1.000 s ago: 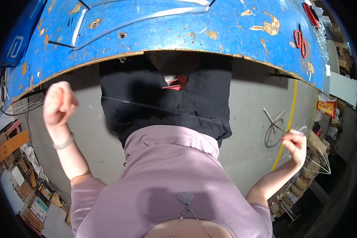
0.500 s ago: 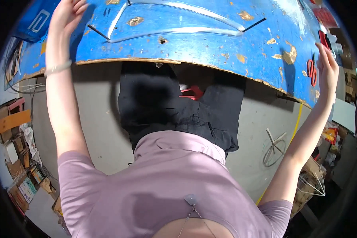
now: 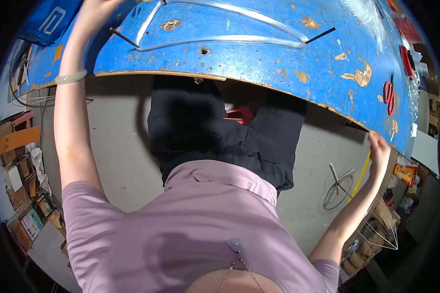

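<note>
My left hand reaches over the far left of the blue table, beside the blue bag. Its fingers are cut off by the upper edge of the picture, so what they do is hidden. A pale bangle circles that wrist. My right hand is low at the table's right front corner, fingers curled in, and I see nothing in it. Between the hands lies a four-sided frame of clear, shiny strips with thin black rods sticking out at its corners. Red-handled scissors lie nearest my right hand.
The worn blue table has a chipped front edge. A blue bag stands at its left, and clear plastic wrap lies far right. Boxes crowd the left floor. A wire wheel-like stand is on the right floor.
My right hand has come down from beside the scissors to the table's front corner, its fingers now curled. My left hand has shifted up and right, partly out of the picture.
</note>
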Demonstrator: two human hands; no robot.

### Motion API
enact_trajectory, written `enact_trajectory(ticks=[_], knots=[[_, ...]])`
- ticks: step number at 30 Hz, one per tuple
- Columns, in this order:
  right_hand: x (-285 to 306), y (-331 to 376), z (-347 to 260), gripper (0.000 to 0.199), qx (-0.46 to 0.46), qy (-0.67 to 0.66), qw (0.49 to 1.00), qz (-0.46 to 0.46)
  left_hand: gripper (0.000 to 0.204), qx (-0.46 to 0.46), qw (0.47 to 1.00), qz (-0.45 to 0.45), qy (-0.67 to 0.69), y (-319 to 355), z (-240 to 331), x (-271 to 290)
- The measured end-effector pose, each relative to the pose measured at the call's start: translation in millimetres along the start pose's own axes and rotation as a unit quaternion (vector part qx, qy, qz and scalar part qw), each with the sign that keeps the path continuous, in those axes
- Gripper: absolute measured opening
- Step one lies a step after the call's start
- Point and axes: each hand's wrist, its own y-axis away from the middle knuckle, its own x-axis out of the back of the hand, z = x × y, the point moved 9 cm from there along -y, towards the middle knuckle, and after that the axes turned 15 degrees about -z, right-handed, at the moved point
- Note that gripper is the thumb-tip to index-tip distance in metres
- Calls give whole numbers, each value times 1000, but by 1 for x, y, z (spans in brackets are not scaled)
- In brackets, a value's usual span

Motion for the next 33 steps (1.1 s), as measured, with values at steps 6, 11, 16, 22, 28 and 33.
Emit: enact_trajectory(ticks=[6, 11, 16, 22, 28, 33], knots=[[-64, 139, 77, 16, -21, -125, 988, -90, 20, -88, 980, 178, 31, 40, 85, 12], [-119, 238, 109, 12, -128, -177, 951, -220, 21, -381, 883, -234, 139, 37, 313, -189], [-103, 280, 82, 15, -69, -241, 949, -191, 46, -412, 754, -433, 272, 178, 449, -341], [-76, 270, 48, 16, 36, -181, 947, -265, 27, -137, 356, -785, 489, 182, 349, -301], [-36, 185, 9, 19, 95, -82, 974, -189, 29, -19, 600, -362, 714, 102, 94, -167], [-25, 102, -95, 18, 250, -55, 954, -157, 38, -30, 753, -222, 619, 105, -9, -70]])
